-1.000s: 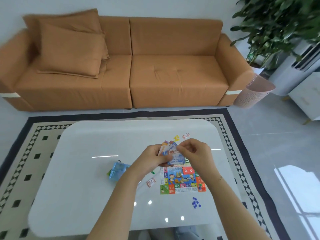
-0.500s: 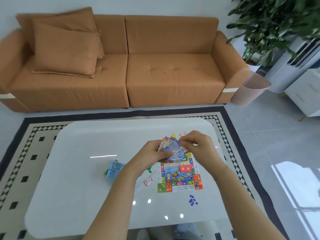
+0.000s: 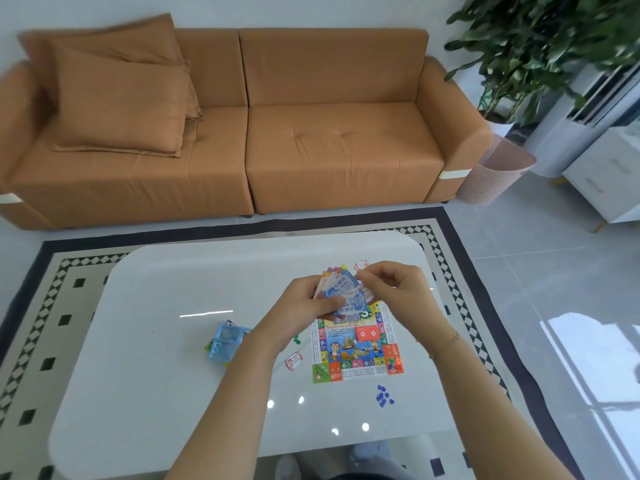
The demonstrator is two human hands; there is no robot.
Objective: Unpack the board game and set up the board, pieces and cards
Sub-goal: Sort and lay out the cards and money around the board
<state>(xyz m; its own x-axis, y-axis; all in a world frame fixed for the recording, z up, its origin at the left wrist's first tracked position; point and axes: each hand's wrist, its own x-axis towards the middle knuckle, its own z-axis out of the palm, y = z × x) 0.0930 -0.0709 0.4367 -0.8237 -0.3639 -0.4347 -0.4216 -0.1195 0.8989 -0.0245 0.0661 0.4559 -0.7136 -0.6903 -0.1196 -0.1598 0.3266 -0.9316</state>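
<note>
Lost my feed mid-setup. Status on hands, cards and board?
Left hand holds fanned cards; right hand pinches the top one. Board flat on table, under the hands. Nothing blocking.

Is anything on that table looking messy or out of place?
Slightly. The blue box lies tipped on its side left of the board, and two small cards lie loose off the board. Blue pieces sit heaped beside it. Nothing looks damaged.
</note>
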